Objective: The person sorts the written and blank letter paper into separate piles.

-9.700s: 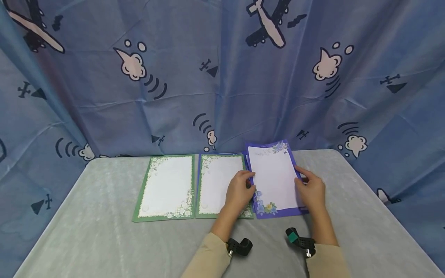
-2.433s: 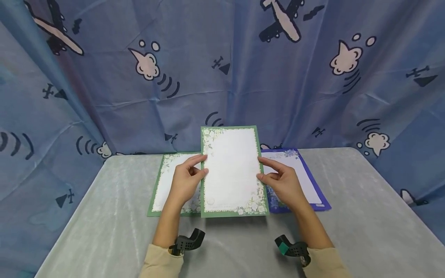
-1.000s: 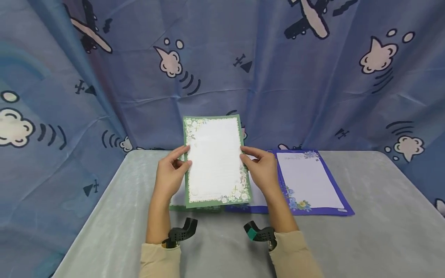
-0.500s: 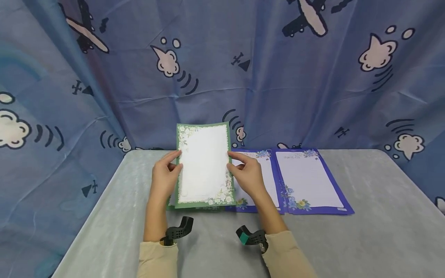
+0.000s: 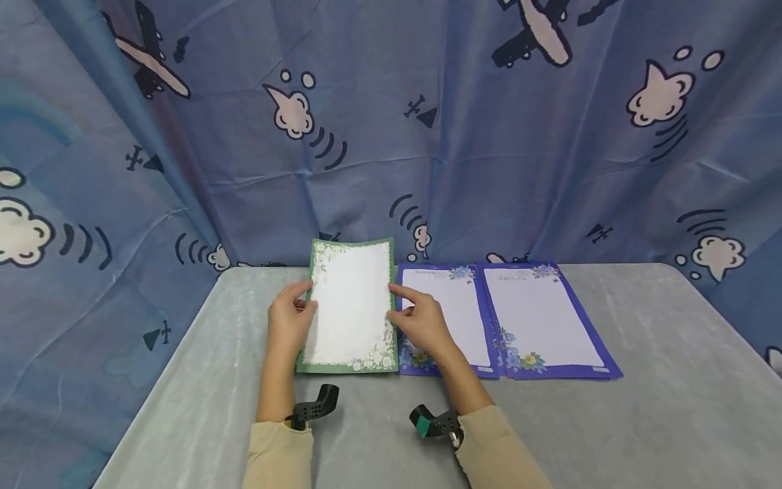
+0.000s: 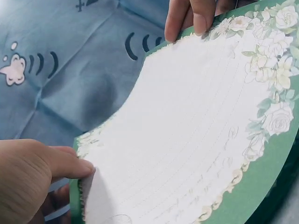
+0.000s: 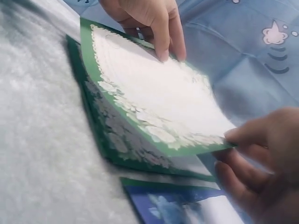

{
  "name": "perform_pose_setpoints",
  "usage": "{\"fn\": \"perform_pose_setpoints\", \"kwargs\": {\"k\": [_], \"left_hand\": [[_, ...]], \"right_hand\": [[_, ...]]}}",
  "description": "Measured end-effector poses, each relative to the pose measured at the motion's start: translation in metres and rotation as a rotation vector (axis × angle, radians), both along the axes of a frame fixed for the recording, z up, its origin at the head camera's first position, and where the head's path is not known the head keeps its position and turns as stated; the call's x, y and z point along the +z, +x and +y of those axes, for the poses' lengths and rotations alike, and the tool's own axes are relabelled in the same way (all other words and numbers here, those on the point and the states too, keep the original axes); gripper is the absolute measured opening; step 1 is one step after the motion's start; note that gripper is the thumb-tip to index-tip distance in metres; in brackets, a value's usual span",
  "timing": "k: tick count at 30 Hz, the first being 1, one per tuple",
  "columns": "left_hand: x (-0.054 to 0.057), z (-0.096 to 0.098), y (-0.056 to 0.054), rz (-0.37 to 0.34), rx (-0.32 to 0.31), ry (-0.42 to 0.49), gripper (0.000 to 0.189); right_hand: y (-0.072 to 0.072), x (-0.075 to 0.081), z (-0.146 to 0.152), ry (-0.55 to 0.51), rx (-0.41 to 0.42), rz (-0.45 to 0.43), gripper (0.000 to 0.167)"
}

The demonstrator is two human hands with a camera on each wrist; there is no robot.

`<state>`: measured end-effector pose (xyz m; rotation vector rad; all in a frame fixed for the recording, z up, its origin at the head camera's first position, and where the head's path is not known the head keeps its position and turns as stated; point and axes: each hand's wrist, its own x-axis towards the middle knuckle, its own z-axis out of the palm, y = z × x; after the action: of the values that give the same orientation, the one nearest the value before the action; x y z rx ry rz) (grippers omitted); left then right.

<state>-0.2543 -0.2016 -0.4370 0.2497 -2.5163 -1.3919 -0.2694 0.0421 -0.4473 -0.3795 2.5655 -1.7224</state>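
A sheet of letter paper with a green flowered border [image 5: 351, 305] is held by both hands over the left pile. My left hand [image 5: 290, 319] pinches its left edge between thumb and fingers. At the opposite edge my right hand [image 5: 421, 318] pinches it likewise. The sheet bows between the hands in the left wrist view. Below it, in the right wrist view, lies another green-bordered sheet [image 7: 126, 140], mostly covered, with a gap between the two. A purple-bordered sheet [image 5: 449, 312] lies just right of the held sheet, partly behind my right hand.
Another purple-bordered sheet [image 5: 544, 319] lies at the right of the row, its left edge meeting the middle one. The grey cloth-covered table [image 5: 366, 435] ends at a blue printed curtain [image 5: 366, 136]. Each wrist wears a black camera mount [image 5: 314, 405].
The green-bordered sheet has gone from above the middle of the row to the left and come down over the left pile. The middle purple-bordered sheet now shows. Both hands kept their pinch.
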Motion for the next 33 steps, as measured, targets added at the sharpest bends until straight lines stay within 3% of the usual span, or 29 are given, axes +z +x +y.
{"fn": "perform_pose_setpoints", "kwargs": {"k": [5,11,19,33], "left_hand": [[-0.009,-0.002,-0.002,-0.002,-0.013,0.002,0.043],[-0.021,-0.004,-0.004,-0.005,-0.005,-0.012,0.042],[-0.035,-0.008,-0.008,-0.044,-0.056,-0.084,0.047],[-0.044,-0.010,-0.011,-0.063,-0.069,-0.201,0.049]], "right_hand": [[0.000,-0.009,-0.009,0.056,0.012,0.012,0.057],[0.002,-0.017,-0.014,0.222,-0.026,0.139,0.053],[0.001,-0.027,-0.015,0.419,-0.060,0.235,0.049],[0.003,-0.035,-0.017,0.560,-0.024,0.283,0.049]]}}
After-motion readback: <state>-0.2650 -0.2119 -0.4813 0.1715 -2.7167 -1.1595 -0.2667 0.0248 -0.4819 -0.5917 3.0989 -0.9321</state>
